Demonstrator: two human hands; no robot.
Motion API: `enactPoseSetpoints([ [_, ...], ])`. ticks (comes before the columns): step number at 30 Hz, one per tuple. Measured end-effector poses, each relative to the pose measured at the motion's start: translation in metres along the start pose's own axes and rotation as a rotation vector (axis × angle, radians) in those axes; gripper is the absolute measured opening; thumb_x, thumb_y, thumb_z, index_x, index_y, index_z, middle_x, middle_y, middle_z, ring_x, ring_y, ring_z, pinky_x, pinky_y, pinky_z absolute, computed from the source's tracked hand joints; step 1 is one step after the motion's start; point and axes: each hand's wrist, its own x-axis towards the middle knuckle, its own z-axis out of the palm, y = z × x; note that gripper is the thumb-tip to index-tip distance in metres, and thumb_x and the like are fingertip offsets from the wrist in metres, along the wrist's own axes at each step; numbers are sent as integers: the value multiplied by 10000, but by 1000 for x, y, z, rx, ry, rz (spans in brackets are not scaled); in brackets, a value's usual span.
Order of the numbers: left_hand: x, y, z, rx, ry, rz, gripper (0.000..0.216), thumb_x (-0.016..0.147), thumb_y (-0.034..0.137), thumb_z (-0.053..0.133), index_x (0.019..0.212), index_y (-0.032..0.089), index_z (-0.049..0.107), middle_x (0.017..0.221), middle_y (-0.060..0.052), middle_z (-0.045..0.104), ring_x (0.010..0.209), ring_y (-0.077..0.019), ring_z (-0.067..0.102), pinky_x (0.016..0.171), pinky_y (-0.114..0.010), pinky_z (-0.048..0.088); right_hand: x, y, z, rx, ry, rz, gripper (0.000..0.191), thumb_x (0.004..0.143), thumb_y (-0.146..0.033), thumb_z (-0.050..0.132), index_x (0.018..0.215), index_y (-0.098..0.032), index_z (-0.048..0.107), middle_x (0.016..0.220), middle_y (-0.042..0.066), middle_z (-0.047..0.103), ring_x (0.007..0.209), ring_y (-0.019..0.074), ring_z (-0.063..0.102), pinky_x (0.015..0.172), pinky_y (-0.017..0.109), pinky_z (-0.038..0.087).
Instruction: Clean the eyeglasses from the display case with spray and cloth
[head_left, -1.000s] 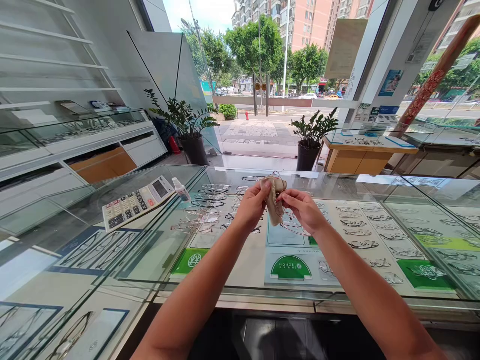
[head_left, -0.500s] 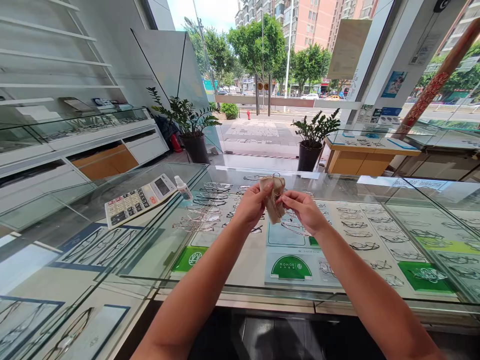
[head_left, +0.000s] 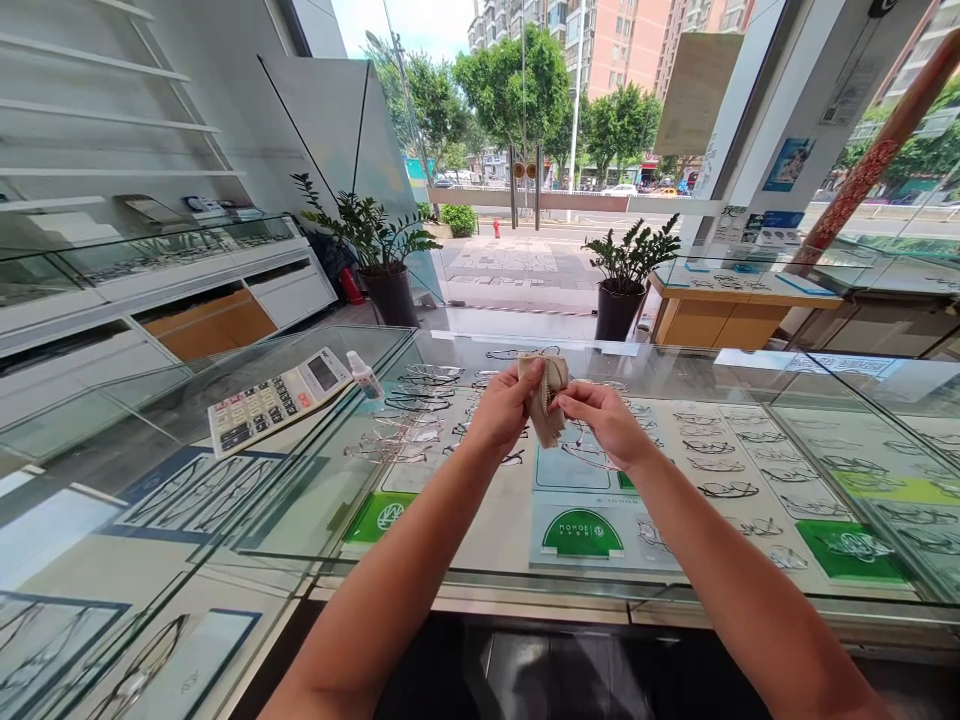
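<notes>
Above the glass counter, a beige cleaning cloth [head_left: 550,385] with a zigzag edge is bunched between my two hands. My left hand [head_left: 508,408] is closed on the cloth's left side, thumb on top. With fingers pinched together, my right hand [head_left: 604,418] grips at the cloth's right edge. Whether something thin lies inside the folds cannot be made out. Beneath the glass, just below my right hand, is a pair of eyeglasses [head_left: 591,457]. Another pair of eyeglasses [head_left: 517,353] shows just beyond the cloth.
A calculator [head_left: 277,400] and a small white spray bottle [head_left: 365,376] stand on the glass counter [head_left: 480,590] to the left. Rows of eyeglass frames [head_left: 705,447] lie in the case. Potted plants [head_left: 619,300] flank the glass door beyond.
The cloth has shifted slightly in my fingers, and its folds and zigzag edge lie differently. Both hands stay in nearly the same place.
</notes>
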Motion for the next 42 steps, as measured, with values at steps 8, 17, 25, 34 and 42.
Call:
enactPoseSetpoints([
  [8, -4, 3, 7, 34, 35, 22, 474, 642, 449, 1025, 892, 141, 764, 770, -26, 750, 615, -127, 649, 591, -247, 537, 0, -1, 2, -38, -13, 1, 367, 791, -574, 880, 821, -219, 794, 831, 23, 711, 818, 195, 573, 824, 362, 462],
  [17, -8, 4, 10, 87, -10, 61, 503, 693, 405, 1002, 1074, 159, 785, 974, -77, 809, 771, -184, 738, 721, -308, 630, 4, 6, -1, 74, 46, 14, 396, 736, -580, 921, 823, -217, 789, 789, 7, 664, 776, 174, 513, 772, 348, 432],
  [25, -7, 4, 11, 124, -29, 132, 553, 795, 642, 887, 1019, 142, 812, 792, -60, 761, 629, -159, 666, 575, -269, 546, 2, 5, -2, 62, 23, 18, 336, 779, -544, 908, 865, -231, 824, 872, 27, 725, 810, 183, 546, 827, 360, 457],
  [34, -7, 0, 11, 158, 58, 145, 494, 787, 620, 892, 901, 150, 793, 792, -61, 773, 614, -145, 653, 559, -255, 525, 1, 3, 4, 2, -48, -9, 377, 781, -593, 895, 852, -230, 820, 902, 50, 776, 938, 240, 665, 967, 424, 510],
  [42, -10, 8, 12, 125, 29, 77, 487, 659, 452, 1009, 964, 149, 779, 838, -56, 789, 653, -158, 692, 629, -286, 600, 1, 2, 2, 87, -10, 7, 365, 744, -562, 923, 822, -225, 806, 832, 23, 714, 823, 192, 585, 846, 364, 479],
])
